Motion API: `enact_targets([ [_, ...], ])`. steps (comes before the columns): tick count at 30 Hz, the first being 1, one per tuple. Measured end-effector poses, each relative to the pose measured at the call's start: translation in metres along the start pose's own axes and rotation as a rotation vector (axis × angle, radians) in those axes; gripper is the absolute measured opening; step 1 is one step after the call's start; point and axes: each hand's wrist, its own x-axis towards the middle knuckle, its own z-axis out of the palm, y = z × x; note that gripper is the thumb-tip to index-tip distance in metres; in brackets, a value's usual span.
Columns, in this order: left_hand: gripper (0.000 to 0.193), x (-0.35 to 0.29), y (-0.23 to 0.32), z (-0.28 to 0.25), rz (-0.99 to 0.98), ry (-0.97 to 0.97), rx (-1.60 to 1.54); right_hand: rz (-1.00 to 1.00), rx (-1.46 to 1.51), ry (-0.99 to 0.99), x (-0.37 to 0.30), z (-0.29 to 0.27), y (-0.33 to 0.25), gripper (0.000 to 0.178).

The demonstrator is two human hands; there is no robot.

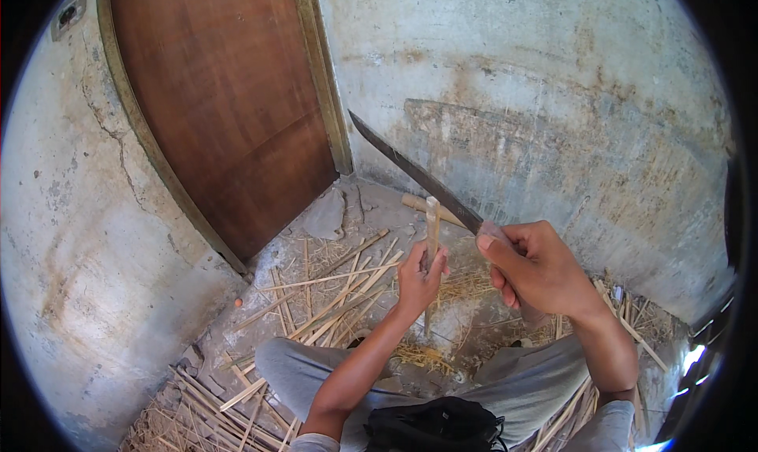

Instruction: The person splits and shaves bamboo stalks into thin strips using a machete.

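Note:
My left hand is closed around a pale bamboo strip, which stands nearly upright with its top end above my fingers and its lower end below them. In my right hand is a machete, gripped by its handle. Its long dark blade slants up and to the left, and passes just above the top of the strip. From this view I cannot tell whether blade and strip touch.
Split bamboo strips lie scattered on the floor to the left. A thicker bamboo piece rests near the wall. Shavings lie between my legs. A brown door stands at the far left. A black bag sits at my lap.

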Motion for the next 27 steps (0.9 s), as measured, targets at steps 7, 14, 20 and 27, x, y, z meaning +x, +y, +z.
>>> enact_targets([
  [7, 0.011, 0.001, 0.004, 0.001, -0.001, -0.007, -0.030, 0.026, -0.003, 0.008, -0.006, -0.005, 0.004, 0.044],
  [14, 0.011, 0.001, 0.005, 0.003, -0.026, -0.005, -0.129, 0.060, -0.031, 0.022, -0.010, -0.007, -0.003, 0.042],
  [20, 0.012, 0.003, 0.004, 0.003, 0.008, -0.009, -0.098, 0.045, 0.014, 0.024, -0.011, -0.009, 0.001, 0.043],
  [27, 0.012, 0.003, 0.001, 0.000, 0.004, -0.023, -0.085, 0.049, -0.016, 0.013, -0.012, -0.010, 0.000, 0.045],
])
